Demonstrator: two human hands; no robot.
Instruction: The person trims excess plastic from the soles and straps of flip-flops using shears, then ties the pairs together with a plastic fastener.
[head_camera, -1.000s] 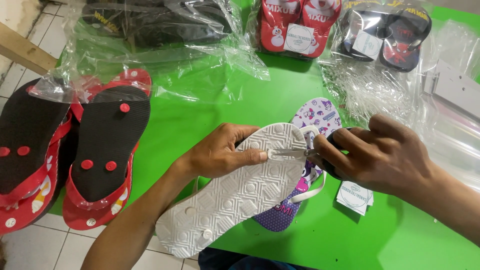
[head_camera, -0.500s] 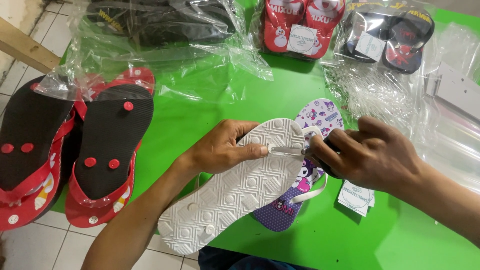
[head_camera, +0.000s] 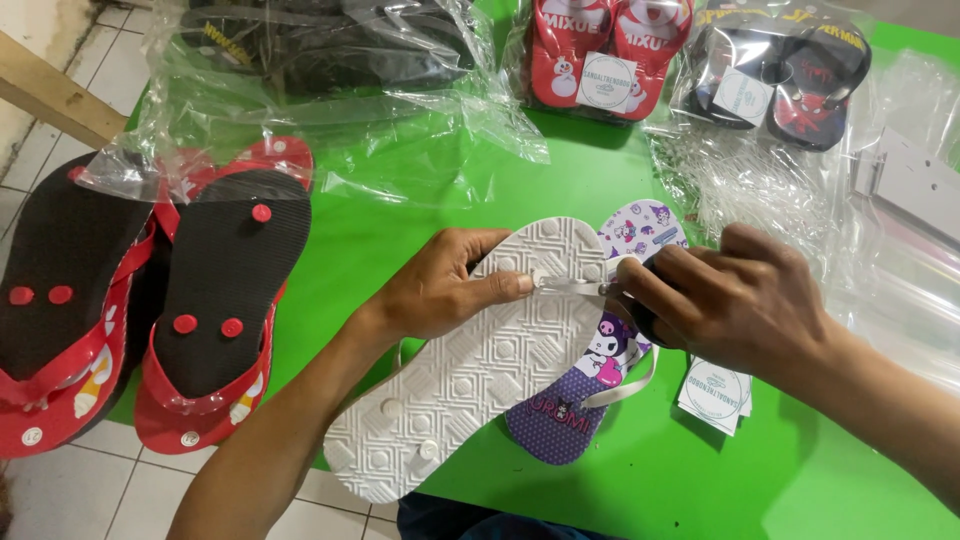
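A white flip-flop lies sole up on a green table, over a purple cartoon-print flip-flop that lies face up. My left hand grips the white sole near its toe end, thumb pressed on the sole. My right hand pinches a thin clear plastic tie that runs across the toe end of the white sole. A dark object sits under my right fingers; I cannot tell what it is.
Red and black flip-flops are stacked sole up at the left edge. Bagged pairs lie along the back: black, red, dark blue. Clear plastic bags sit at the right, paper tags beneath my right hand.
Both hands and the white flip-flop stay almost in place; the view has shifted slightly. My right fingers stay on the clear tie.
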